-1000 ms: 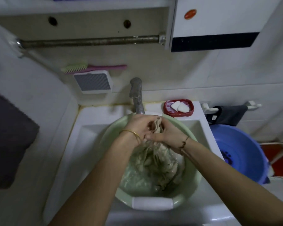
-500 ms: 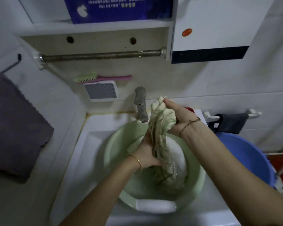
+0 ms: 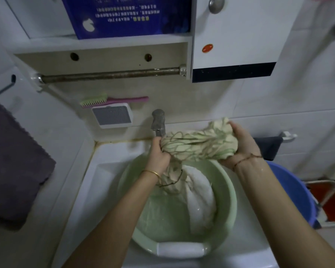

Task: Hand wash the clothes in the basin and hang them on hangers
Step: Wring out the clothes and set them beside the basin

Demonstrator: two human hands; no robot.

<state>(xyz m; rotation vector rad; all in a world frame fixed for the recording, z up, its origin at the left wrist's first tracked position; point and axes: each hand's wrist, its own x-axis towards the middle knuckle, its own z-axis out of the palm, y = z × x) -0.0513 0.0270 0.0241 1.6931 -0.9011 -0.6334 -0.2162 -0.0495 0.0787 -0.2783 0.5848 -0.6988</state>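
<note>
A wet cream garment with green line pattern is bunched into a thick roll above the pale green basin. My left hand grips the roll's left end, just below the tap. My right hand grips its right end, held higher and over the basin's far right rim. The garment's white tail hangs down into the soapy water in the basin. The basin sits in the white sink.
A metal tap stands just behind my left hand. A blue bucket is right of the sink. A dark towel hangs at left. A rail, brush and wall cabinet are above.
The garment has been lifted out of the water. My right hand swung its end up and to the right, turning the roll from upright to nearly level; the view tilted up.
</note>
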